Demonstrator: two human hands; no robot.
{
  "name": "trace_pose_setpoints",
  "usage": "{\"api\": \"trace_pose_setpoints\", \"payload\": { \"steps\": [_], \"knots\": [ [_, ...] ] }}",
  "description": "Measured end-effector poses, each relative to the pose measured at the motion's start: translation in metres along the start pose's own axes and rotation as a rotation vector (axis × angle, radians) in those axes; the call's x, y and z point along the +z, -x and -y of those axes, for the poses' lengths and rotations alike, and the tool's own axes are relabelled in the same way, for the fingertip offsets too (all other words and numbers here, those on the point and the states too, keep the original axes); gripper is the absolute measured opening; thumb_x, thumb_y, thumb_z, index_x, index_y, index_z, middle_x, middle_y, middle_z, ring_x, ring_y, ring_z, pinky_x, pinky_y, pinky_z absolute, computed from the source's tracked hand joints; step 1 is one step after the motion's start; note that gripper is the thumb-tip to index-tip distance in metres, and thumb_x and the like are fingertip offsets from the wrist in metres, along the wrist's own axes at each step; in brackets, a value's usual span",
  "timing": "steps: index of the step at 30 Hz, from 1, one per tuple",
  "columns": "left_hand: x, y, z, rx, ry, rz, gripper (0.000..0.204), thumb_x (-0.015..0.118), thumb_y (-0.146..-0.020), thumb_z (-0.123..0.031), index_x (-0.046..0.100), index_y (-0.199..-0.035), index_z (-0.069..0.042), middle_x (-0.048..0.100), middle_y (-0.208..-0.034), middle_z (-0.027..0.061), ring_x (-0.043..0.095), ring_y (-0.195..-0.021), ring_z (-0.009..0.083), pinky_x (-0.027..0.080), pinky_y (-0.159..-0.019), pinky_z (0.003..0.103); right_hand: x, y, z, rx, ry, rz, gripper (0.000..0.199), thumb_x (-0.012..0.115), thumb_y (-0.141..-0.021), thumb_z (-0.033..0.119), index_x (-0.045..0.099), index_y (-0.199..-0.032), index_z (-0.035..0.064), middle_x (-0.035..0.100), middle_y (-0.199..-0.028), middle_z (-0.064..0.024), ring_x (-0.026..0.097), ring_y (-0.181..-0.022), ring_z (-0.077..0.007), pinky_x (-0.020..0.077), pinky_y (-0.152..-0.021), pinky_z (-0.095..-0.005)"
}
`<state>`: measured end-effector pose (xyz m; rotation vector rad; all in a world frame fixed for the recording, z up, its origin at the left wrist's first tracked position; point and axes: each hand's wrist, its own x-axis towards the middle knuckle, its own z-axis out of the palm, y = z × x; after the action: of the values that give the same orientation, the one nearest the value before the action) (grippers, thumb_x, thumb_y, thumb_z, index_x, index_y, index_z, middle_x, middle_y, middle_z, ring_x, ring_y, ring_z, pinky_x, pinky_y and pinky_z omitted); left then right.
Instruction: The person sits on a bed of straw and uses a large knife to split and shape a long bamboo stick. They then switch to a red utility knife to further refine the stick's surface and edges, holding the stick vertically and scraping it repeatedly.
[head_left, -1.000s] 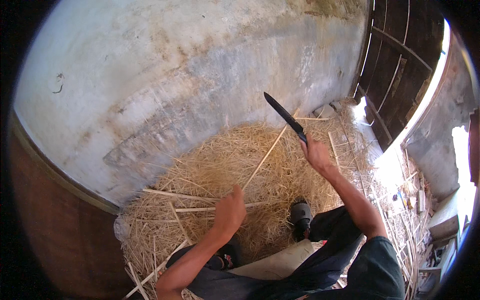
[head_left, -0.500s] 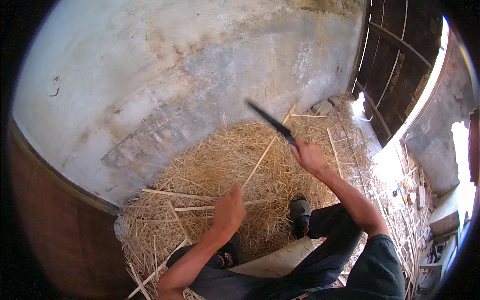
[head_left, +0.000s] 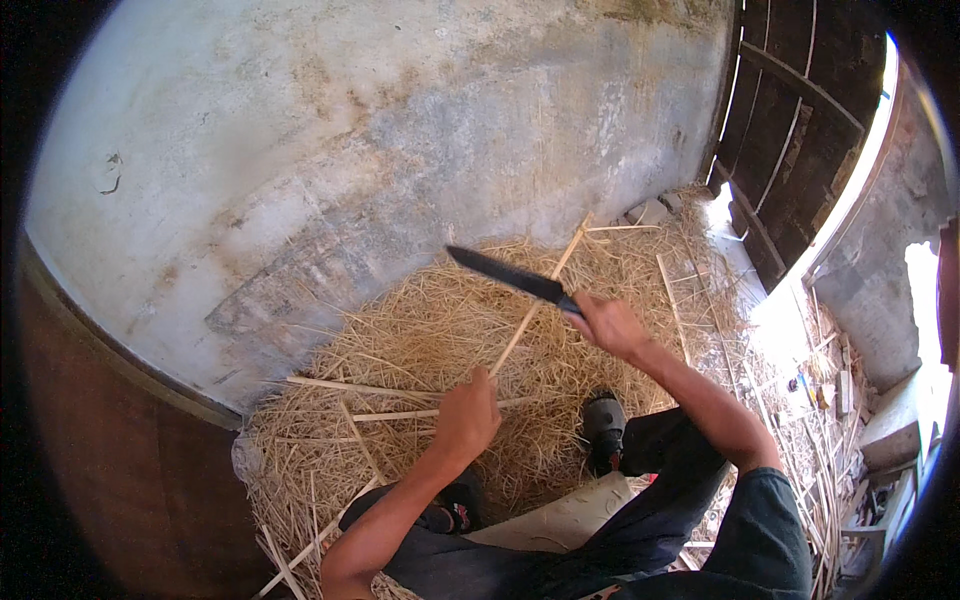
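Observation:
My left hand (head_left: 467, 416) is closed around the lower end of a thin, pale wooden strip (head_left: 520, 330) that slants up and away to the right. My right hand (head_left: 608, 325) grips the dark handle of a long, black-bladed knife (head_left: 505, 272). The blade points up and to the left and crosses in front of the strip at about its middle. I cannot tell whether the blade touches the strip. Below both hands lies a thick layer of straw-like shavings (head_left: 420, 325).
A stained plaster wall (head_left: 400, 150) stands beyond the shavings. Several pale strips (head_left: 355, 386) lie at left, more at right. My shoe (head_left: 603, 420) rests on the shavings. A light sheet (head_left: 560, 515) lies between my legs. A dark plank door (head_left: 790, 130) is at far right.
The knife has swung down and to the left, its blade now flatter and lower along the strip. My right hand has lowered slightly; my left hand has barely shifted.

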<state>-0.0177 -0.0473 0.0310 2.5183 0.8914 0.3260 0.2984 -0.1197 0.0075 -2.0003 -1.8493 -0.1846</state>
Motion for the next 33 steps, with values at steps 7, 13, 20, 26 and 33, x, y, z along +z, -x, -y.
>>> {"api": "trace_pose_setpoints", "payload": {
  "steps": [7, 13, 20, 26, 33],
  "knots": [
    [-0.009, -0.005, 0.006, 0.010, 0.139, -0.033, 0.035, 0.045, -0.112, -0.026, 0.058, -0.109, 0.006, 0.053, -0.068, 0.0121, 0.048, -0.052, 0.0253, 0.043, -0.055, 0.045, -0.023, -0.015, -0.076, 0.401, 0.150, 0.022, 0.037, 0.058, -0.103, 0.042, 0.050, -0.114, 0.0075, 0.074, -0.095, -0.0184, 0.072, -0.077, -0.0411, 0.0573, -0.063, -0.0508],
    [0.000, -0.002, 0.013, -0.085, 0.661, 0.178, 0.035, 0.038, -0.114, -0.033, 0.053, -0.101, -0.005, 0.040, -0.070, -0.0008, 0.036, -0.051, 0.0124, 0.033, -0.047, 0.032, -0.016, 0.000, 0.003, 0.015, 0.057, 0.068, 0.034, 0.056, -0.105, 0.039, 0.054, -0.116, 0.0075, 0.072, -0.087, -0.0209, 0.071, -0.076, -0.0410, 0.0563, -0.063, -0.0517],
    [-0.027, -0.004, -0.001, -0.400, 1.136, 0.420, 0.028, 0.039, -0.115, -0.033, 0.050, -0.105, -0.009, 0.037, -0.075, -0.0062, 0.031, -0.053, 0.0037, 0.028, -0.045, 0.024, -0.022, -0.019, -0.055, 0.355, 0.019, -0.079, 0.032, 0.057, -0.104, 0.036, 0.054, -0.117, 0.0066, 0.070, -0.085, -0.0247, 0.070, -0.075, -0.0440, 0.0540, -0.063, -0.0554],
    [-0.028, -0.001, 0.005, -0.428, 1.411, 0.503, 0.023, 0.039, -0.114, -0.030, 0.051, -0.105, -0.013, 0.038, -0.075, -0.0073, 0.031, -0.052, 0.0033, 0.026, -0.045, 0.023, -0.018, -0.007, -0.005, -0.196, 0.012, -0.006, 0.034, 0.058, -0.103, 0.039, 0.051, -0.114, 0.0074, 0.071, -0.090, -0.0202, 0.070, -0.074, -0.0420, 0.0536, -0.059, -0.0524],
    [-0.032, -0.007, -0.007, -0.505, 1.428, 0.550, 0.021, 0.035, -0.115, -0.028, 0.047, -0.101, -0.016, 0.036, -0.073, -0.0089, 0.028, -0.052, 0.0022, 0.024, -0.043, 0.022, -0.004, -0.017, -0.043, 0.244, -0.014, -0.196, 0.030, 0.059, -0.103, 0.034, 0.051, -0.113, 0.0067, 0.068, -0.076, -0.0228, 0.068, -0.066, -0.0440, 0.0518, -0.055, -0.0542]
  ]
}}
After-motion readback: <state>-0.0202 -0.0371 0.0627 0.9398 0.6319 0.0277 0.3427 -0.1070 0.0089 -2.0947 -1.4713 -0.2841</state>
